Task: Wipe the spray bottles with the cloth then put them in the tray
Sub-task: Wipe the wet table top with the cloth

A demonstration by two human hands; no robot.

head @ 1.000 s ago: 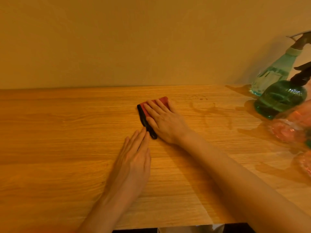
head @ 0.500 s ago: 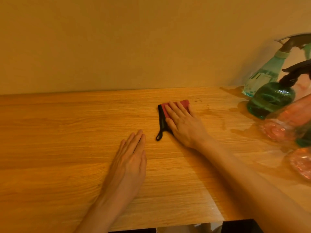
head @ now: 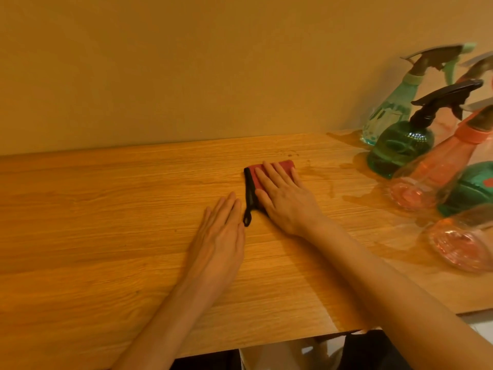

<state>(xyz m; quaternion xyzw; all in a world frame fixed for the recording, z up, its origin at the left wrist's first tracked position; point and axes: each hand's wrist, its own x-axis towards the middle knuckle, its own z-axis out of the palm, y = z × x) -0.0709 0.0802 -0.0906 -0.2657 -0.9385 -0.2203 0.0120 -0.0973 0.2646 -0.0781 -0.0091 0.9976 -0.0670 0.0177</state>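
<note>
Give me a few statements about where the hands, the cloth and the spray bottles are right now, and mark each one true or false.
1. The right hand lies flat on the red cloth. True.
2. The left hand holds a spray bottle. False: it rests flat on the wooden table, holding nothing.
3. The dark green spray bottle stands upright at the table's right end. True.
4. The cloth lies on top of a bottle. False: it lies on the table, apart from the bottles.
5. A tray sits between the hands. False: no tray is visible.
</note>
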